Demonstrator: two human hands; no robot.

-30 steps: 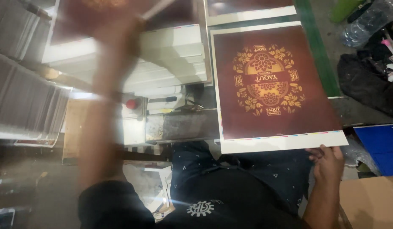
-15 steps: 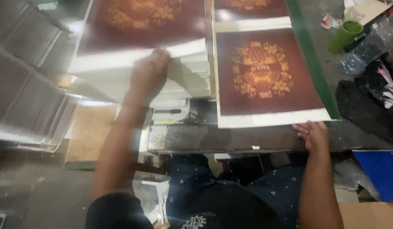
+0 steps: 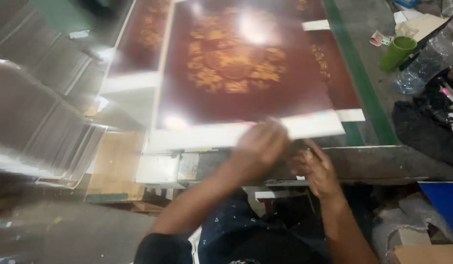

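A large glossy sheet, maroon with a gold ornamental print and a white lower margin, hangs over the work surface and is blurred by motion. My left hand grips its white bottom edge near the middle. My right hand sits just below and to the right of that edge, fingers curled at the margin; whether it grips the sheet is unclear. Under the sheet, another printed sheet shows at the right. A stack of the same sheets lies at the left.
A green cup and a clear plastic bottle stand at the right behind a green strip. Dark cloth lies beside them. Grey stacked sheets fill the left. A blue box sits low right.
My left hand left the stack at the left and came across to the middle, bringing a printed sheet over the one on the table. My right hand shifted slightly left to the sheet's edge.
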